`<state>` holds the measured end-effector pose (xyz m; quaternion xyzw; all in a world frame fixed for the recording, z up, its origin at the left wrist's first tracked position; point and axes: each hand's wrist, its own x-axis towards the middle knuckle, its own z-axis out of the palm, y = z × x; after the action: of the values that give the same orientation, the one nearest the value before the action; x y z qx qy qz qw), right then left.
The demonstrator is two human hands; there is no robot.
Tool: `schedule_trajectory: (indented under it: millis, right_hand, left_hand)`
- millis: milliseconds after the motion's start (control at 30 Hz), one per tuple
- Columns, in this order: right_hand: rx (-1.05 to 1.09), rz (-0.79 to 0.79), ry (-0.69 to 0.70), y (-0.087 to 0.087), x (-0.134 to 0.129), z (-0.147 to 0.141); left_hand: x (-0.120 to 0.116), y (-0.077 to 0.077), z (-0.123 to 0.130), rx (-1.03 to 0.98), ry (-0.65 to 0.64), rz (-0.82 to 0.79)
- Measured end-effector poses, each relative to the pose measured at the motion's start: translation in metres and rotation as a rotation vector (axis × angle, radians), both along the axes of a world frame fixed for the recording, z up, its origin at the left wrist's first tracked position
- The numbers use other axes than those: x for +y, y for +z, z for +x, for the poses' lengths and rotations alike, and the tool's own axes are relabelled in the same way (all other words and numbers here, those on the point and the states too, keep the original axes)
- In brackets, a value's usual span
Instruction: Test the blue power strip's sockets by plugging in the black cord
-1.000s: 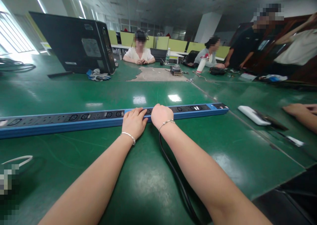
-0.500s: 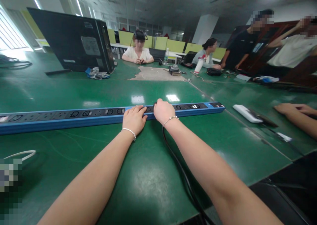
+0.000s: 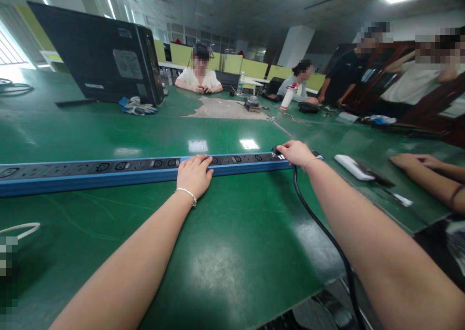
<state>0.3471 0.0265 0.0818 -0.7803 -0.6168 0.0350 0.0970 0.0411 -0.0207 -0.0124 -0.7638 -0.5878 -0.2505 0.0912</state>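
Observation:
A long blue power strip (image 3: 160, 179) with black sockets along its top runs across the table. My left hand (image 3: 193, 175) lies over its middle, fingers across the top and thumb along the near side, holding it. Between the thumb and fingers of my right hand (image 3: 298, 154) is a black power plug (image 3: 276, 151), just over the sockets near the strip's right end. Whether the plug touches a socket, I cannot tell. Its black cable (image 3: 319, 221) hangs below the hand and runs down past the table's front edge.
The table (image 3: 232, 233) is green, with a worn grey patch behind the strip. A black computer case (image 3: 105, 58) and gloves (image 3: 137, 106) are at back left. At right lie a white device (image 3: 353, 167) and another person's hands (image 3: 412, 163). Several people are around the table.
My right hand has moved right along the strip with the plug, from beside my left hand to near the right end. The cable has swung right with it. My left hand stays on the strip.

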Motion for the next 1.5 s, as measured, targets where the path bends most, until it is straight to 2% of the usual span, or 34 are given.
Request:
schedule_trajectory:
  millis: [133,267,533,867,1133,1400,1500]
  right_hand:
    - [0.067,0.012,0.023,-0.010,0.000,0.003]
    - [-0.001,0.036,0.022,-0.015,0.005,-0.008]
    - [-0.165,0.047,0.027,-0.014,0.006,-0.013]
    - [-0.207,0.034,0.056,-0.020,0.004,-0.017]
    - [-0.144,0.061,0.015,-0.028,0.001,-0.021]
    - [-0.052,0.163,-0.063,-0.046,-0.009,-0.028]
    - [-0.036,0.175,-0.054,-0.042,-0.011,-0.028]
  left_hand:
    - [0.000,0.000,0.000,0.000,-0.002,-0.006]
    - [-0.001,0.001,0.000,0.003,-0.001,-0.018]
    - [-0.002,0.003,0.001,-0.001,0.001,-0.015]
    - [-0.002,0.003,0.000,-0.004,-0.002,-0.018]
    - [-0.001,0.003,0.001,-0.010,0.007,-0.029]
    - [-0.002,0.004,0.000,-0.013,0.006,-0.038]
    - [-0.001,0.004,0.000,-0.015,0.010,-0.030]
